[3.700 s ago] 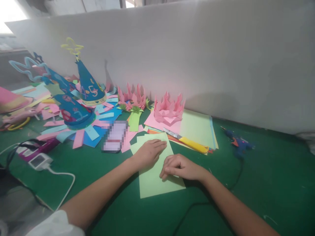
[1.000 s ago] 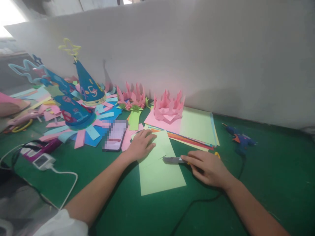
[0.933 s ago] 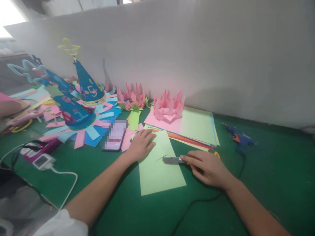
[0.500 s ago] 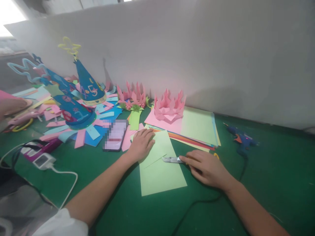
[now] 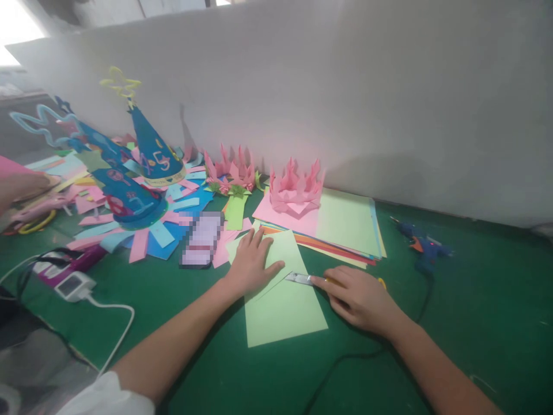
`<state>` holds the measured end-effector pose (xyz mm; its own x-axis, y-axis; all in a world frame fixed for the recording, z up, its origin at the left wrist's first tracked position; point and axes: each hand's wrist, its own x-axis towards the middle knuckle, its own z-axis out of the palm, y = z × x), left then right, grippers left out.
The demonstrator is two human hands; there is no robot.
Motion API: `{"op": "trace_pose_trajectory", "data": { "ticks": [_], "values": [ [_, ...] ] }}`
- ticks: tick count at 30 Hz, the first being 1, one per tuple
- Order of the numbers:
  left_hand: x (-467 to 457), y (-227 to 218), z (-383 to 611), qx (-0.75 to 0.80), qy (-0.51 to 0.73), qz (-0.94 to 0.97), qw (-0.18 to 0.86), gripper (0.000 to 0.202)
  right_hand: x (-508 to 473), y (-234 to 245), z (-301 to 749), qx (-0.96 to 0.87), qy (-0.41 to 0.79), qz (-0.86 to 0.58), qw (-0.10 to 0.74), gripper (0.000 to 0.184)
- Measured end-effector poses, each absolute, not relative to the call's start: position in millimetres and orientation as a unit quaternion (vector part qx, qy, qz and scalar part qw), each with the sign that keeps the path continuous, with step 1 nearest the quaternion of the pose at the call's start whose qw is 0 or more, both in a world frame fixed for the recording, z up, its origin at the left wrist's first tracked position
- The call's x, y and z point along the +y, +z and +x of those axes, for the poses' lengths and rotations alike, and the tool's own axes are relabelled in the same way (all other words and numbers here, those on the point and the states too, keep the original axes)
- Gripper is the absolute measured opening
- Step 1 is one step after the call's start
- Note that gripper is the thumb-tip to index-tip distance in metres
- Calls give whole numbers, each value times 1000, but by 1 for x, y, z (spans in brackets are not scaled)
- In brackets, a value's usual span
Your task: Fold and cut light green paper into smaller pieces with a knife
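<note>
A light green sheet of paper [image 5: 285,320] lies on the green table with a slanted cut line across its middle. Flat on its upper left part rests my left hand [image 5: 253,262], fingers spread and the thumb stretched toward the cut. My right hand [image 5: 360,297] is closed around a utility knife [image 5: 300,279], index finger along the top near the blade. The blade's tip is at the upper end of the cut, touching or just over the paper. The fingers hide most of the knife's handle; a bit of yellow shows behind them.
Behind the sheet is a stack of coloured paper [image 5: 349,227] with a pink paper crown [image 5: 296,190] on it. A phone [image 5: 202,239] lies left, near blue cone hats [image 5: 153,153]. A glue gun [image 5: 425,245] is at right. Another person's hand [image 5: 21,187] shows far left.
My left hand has slid slightly down, its thumb now spread out toward the cut. The knife tip has shifted slightly, staying near the cut's upper end.
</note>
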<state>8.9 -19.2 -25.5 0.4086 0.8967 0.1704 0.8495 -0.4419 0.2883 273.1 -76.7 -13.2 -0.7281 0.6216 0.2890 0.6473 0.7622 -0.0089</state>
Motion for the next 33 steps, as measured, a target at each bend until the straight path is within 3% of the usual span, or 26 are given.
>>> {"op": "trace_pose_trajectory", "data": {
  "ticks": [5,18,33],
  "values": [
    [-26,-28,17,564,120,815,61,50,-79,-14,270,-924,-40,-357,132,37],
    [-28,-39,21,562,81,823,19,61,-81,-15,258,-901,-89,-411,109,32],
    [-29,-37,23,568,65,820,5,62,-80,-11,260,-897,-21,-420,138,33]
  ]
}}
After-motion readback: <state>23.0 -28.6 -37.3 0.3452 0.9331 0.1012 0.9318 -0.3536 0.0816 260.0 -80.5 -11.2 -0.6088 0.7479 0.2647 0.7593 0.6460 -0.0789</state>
